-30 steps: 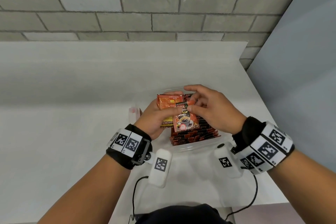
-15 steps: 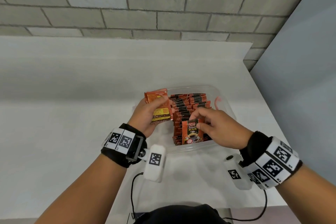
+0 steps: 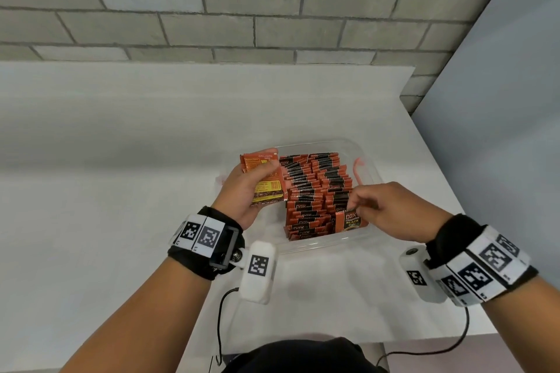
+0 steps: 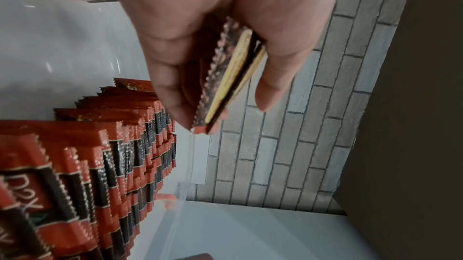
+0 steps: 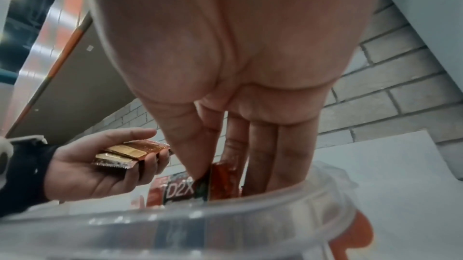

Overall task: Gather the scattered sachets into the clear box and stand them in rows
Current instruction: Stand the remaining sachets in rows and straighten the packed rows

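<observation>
The right hand pinches one red-and-black foil sachet, seating it upright at the near end of the rows inside the clear plastic box. The left hand grips a small orange stack of sachets over the box's left side; judging by this, another must be drawn from it next.

Bare test room or lab: grey brick wall, plain white table.

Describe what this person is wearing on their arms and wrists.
Both forearms are bare, no sleeves. The left wrist and right wrist each carry a black band wrapped with white panels printed with black square-code markers. A rounded white camera pod with its own marker hangs from each band, trailing a thin black cable.
</observation>
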The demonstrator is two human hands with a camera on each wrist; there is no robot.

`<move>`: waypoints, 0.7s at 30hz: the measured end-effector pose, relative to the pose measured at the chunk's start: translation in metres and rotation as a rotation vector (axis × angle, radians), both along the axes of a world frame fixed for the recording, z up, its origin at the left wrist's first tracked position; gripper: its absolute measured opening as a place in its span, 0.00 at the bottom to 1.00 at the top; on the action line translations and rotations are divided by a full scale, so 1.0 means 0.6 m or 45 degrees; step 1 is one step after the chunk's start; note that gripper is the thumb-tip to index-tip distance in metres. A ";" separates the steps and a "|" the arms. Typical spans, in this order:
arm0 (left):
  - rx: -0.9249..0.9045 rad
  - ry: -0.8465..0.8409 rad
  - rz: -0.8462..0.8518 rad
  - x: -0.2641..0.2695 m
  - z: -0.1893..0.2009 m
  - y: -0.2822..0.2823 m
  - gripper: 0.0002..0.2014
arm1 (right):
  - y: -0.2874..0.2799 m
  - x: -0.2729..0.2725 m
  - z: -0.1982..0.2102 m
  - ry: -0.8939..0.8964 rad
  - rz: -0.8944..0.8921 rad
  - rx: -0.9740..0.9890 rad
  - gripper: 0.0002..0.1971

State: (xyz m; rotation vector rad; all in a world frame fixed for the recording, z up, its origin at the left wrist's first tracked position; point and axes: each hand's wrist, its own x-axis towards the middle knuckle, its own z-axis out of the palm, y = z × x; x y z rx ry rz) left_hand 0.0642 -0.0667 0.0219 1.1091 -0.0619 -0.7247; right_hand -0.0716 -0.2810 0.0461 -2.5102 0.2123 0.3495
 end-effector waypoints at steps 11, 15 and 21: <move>0.017 0.015 -0.007 -0.002 -0.003 -0.003 0.11 | 0.006 0.031 0.004 0.173 0.200 -0.299 0.04; 0.003 0.016 -0.006 -0.001 -0.002 -0.003 0.11 | 0.010 0.043 0.000 0.236 0.253 -0.384 0.05; -0.017 0.032 0.007 0.002 -0.005 0.000 0.11 | 0.010 0.047 -0.004 0.232 0.257 -0.447 0.15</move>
